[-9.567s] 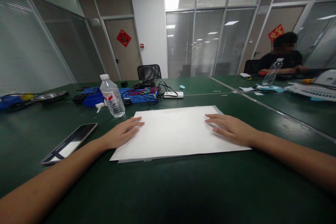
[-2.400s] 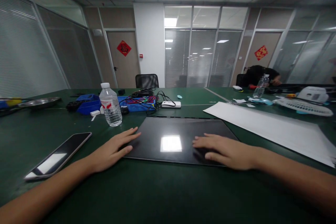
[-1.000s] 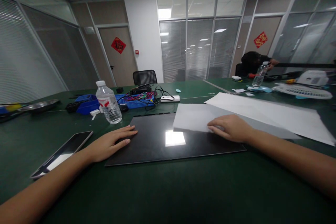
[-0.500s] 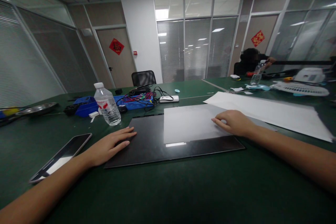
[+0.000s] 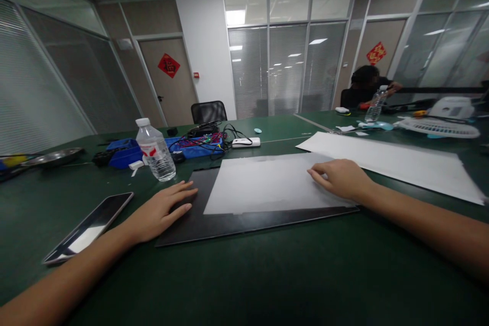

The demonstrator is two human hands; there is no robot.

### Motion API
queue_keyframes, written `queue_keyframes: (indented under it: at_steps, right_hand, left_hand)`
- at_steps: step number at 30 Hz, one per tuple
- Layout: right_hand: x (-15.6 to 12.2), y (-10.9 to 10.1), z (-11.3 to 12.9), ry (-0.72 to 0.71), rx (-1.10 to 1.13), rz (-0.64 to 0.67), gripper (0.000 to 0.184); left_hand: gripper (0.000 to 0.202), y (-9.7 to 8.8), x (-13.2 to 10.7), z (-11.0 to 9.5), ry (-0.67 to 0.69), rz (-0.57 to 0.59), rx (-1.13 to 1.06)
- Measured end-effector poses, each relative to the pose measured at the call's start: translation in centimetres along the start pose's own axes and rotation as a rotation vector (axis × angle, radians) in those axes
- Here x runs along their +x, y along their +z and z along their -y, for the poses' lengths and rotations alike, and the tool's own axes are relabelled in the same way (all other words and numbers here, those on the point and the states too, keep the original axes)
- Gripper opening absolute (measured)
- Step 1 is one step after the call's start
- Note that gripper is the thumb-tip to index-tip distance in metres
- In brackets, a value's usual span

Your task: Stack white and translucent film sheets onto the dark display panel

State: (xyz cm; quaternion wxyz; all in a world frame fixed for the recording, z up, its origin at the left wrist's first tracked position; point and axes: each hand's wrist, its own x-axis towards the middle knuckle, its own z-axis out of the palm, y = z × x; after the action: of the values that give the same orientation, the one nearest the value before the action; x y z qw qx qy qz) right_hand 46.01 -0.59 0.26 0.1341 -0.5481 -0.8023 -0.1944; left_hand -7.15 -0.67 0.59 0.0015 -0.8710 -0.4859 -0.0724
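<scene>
Black glossy rectangular panel (image 5: 193,226) lies flat on dark green tabletop (image 5: 244,285); thin milky-white rectangular sheet (image 5: 263,186) sits on top, panel bare at its 9 and 6 o'clock sides. Left hand (image 5: 166,211) open, fingers spread on panel's 9 o'clock edge. Right hand (image 5: 342,179) at sheet's 3 o'clock end, fingers curled; can't tell if it's pinching. From panel: upright clear plastic bottle (image 5: 156,154) at 10, dark-screened flat phone (image 5: 89,226) at 9.
</scene>
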Motion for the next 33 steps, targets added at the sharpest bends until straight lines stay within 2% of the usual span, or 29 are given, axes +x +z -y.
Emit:
queue_keyframes:
  at_steps: [4, 8, 11, 18, 24, 29, 33]
  right_hand:
    - [-0.1, 0.2, -0.3, -0.143, 0.074, 0.031, 0.051]
    - [-0.1, -0.1, 0.7, -0.328, 0.203, 0.047, 0.047]
    - [-0.2, -0.3, 1.2, -0.406, 0.325, 0.047, 0.040]
    - [-0.5, -0.3, 1.0, -0.415, 0.500, 0.144, 0.039]
    - [-0.7, -0.3, 1.0, -0.414, 0.546, 0.196, 0.045]
    - [-0.9, -0.3, 1.3, -0.457, 0.584, 0.188, 0.045]
    - [-0.6, 0.6, 0.2, -0.445, 0.560, 0.152, 0.043]
  left_hand:
    - [0.066, 0.0, 0.0, 0.7, -0.005, 0.005, 0.012]
    - [0.064, 0.2, -0.1, 1.1, 0.026, -0.009, -0.002]
    - [0.065, 0.4, -0.2, 1.1, 0.017, -0.007, -0.004]
    - [0.080, 0.9, -0.2, 1.2, -0.060, 0.030, -0.020]
    - [0.081, 1.1, -0.1, 1.6, -0.040, 0.062, -0.085]
    - [0.072, 1.2, -0.1, 1.9, -0.011, 0.064, -0.108]
    - [0.068, 1.2, 0.0, 2.0, -0.015, 0.087, -0.102]
